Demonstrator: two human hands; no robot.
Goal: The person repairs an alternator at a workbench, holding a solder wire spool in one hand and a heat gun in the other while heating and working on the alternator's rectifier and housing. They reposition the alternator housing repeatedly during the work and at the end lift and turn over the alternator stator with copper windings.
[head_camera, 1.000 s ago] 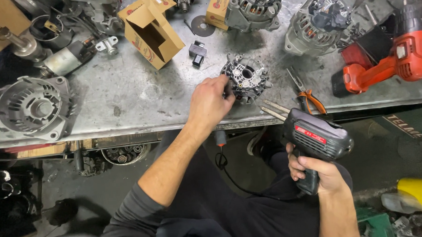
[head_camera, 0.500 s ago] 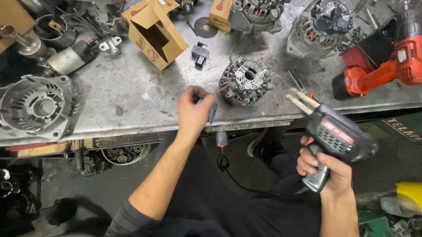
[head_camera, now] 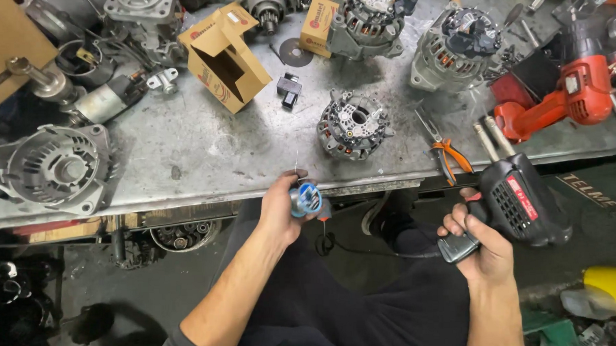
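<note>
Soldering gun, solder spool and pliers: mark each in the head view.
soldering gun (head_camera: 520,200): head view, on its black body, held by the right hand.
solder spool (head_camera: 305,198): head view, on its blue flange, in the left hand.
pliers (head_camera: 451,154): head view, on an orange handle.

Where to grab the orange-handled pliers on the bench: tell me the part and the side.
Take the pliers by the orange handles, coming from the near bench edge. The handles point toward the person and reach the edge, while the thin jaws point away toward the alternator. The right hand, holding the soldering gun, is closest.
</note>
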